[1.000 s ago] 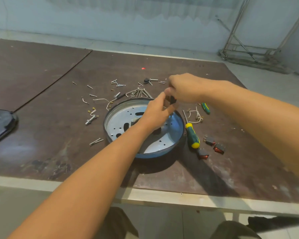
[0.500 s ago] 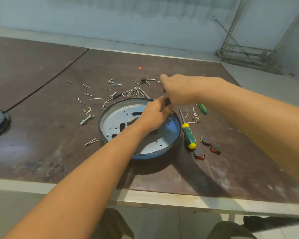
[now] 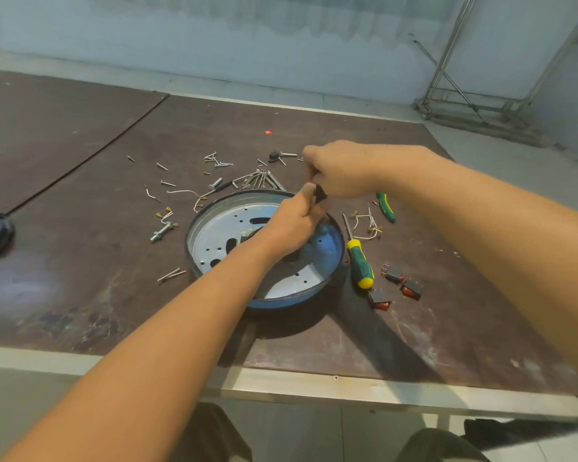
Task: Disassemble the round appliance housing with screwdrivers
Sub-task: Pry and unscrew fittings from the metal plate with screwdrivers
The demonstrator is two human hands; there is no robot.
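Round housing [image 3: 211, 248] sits open-side up, mid bench [image 3: 114, 295]. Both grips clamped on small black part [image 3: 320, 195] above far rim: left hand [image 3: 294, 225] steadies, right hand [image 3: 342, 175] prob. twists it free. Green screwdriver [image 3: 359, 263] parked just beside, w/in reach.

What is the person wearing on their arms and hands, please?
Nothing that shows: the left hand and right hand are bare, without gloves, and both forearms are uncovered up to the frame's edge, so no sleeves appear. Neither wrist carries a watch or band. The fingers are partly hidden, so rings cannot be ruled out.
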